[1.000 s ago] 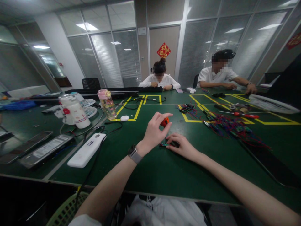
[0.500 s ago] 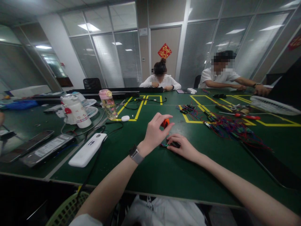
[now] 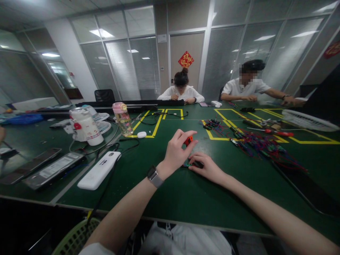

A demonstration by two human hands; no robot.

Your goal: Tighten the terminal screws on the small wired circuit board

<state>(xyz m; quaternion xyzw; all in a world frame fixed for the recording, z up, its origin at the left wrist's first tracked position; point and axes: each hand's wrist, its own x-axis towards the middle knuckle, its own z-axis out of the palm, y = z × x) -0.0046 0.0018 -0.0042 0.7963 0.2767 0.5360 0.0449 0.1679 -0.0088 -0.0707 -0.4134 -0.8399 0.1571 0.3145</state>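
My left hand [image 3: 175,150] is raised above the table with its fingers curled round a small screwdriver [image 3: 189,140] that has an orange and black handle. Most of its shaft is hidden behind the fingers. Just below, on the tabletop, my right hand [image 3: 205,167] pinches a small green circuit board [image 3: 186,164]. A black part [image 3: 198,164] shows under the right fingers; whether it belongs to the board I cannot tell. The screwdriver stands over the board, but its tip cannot be made out.
Wired boards [image 3: 268,143] lie tangled at the right, near a red-handled screwdriver [image 3: 281,132] and a black tray [image 3: 305,184]. To the left are a white power bank [image 3: 99,170], a pink-lidded bottle [image 3: 122,120] and a white bottle [image 3: 86,127]. Two people sit opposite.
My left hand has turned slightly, and the orange handle has tilted a little to the right. My right hand stays at the board. The co-worker at right has shifted their arms.
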